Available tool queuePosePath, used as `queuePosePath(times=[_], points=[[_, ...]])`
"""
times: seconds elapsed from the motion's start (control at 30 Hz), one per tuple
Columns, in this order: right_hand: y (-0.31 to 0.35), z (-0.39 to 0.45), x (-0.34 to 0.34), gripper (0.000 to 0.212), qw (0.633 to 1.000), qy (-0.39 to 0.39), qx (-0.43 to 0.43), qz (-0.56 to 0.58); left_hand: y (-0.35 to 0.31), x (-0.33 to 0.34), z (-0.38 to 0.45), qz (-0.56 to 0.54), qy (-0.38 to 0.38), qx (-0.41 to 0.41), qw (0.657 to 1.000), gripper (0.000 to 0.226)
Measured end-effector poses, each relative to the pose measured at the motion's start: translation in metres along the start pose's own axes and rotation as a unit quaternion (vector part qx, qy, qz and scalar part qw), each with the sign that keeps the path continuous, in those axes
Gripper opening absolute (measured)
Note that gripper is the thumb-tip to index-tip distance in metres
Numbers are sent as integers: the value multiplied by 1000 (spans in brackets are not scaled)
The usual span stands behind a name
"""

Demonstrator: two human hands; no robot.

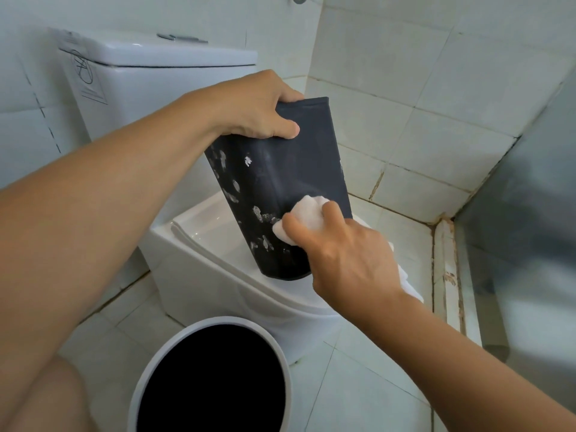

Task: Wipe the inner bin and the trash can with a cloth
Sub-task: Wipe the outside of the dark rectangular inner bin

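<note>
A dark grey inner bin point(290, 169) stands tilted on the closed toilet lid, its outside marked with white smears. My left hand point(255, 104) grips the bin's top rim, thumb over the outer wall. My right hand point(346, 254) holds a bunched white cloth point(304, 215) and presses it against the bin's lower side. The white trash can point(215, 381) sits on the floor below, open, with a dark inside.
The white toilet point(218, 263) with its cistern point(149, 67) fills the middle and back left. Tiled walls enclose the corner. A raised tiled kerb point(445, 275) and a glass panel point(523, 213) run along the right. My knee shows at bottom left.
</note>
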State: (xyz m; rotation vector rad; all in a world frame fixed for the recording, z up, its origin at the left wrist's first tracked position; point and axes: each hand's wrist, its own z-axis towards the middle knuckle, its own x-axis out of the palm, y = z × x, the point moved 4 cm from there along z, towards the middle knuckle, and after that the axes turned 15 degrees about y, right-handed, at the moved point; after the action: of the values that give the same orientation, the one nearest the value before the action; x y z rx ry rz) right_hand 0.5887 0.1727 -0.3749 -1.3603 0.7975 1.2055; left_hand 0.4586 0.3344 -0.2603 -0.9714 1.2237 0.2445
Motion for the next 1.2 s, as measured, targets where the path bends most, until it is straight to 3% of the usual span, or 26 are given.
queuePosePath(times=[0.2,0.37,0.43,0.7,0.97,1.2], points=[[-1,-30,27,59,999,24,-28,37,-1,-1,-1,-13,3,7,1000,38],[-13,-9,-2,52,976,-150,4,160,5,-1,1,-8,2,-1,1000,37],[-12,2,-6,50,971,-173,-5,166,6,-1,1,-9,4,1,1000,36],[-23,-28,28,49,983,-51,-106,142,0,0,1,-13,12,25,1000,37],[-72,0,31,64,927,-74,118,348,3,-2,0,-21,10,51,998,36],[-91,5,28,52,898,-118,197,374,22,-6,9,-23,-25,20,999,47]])
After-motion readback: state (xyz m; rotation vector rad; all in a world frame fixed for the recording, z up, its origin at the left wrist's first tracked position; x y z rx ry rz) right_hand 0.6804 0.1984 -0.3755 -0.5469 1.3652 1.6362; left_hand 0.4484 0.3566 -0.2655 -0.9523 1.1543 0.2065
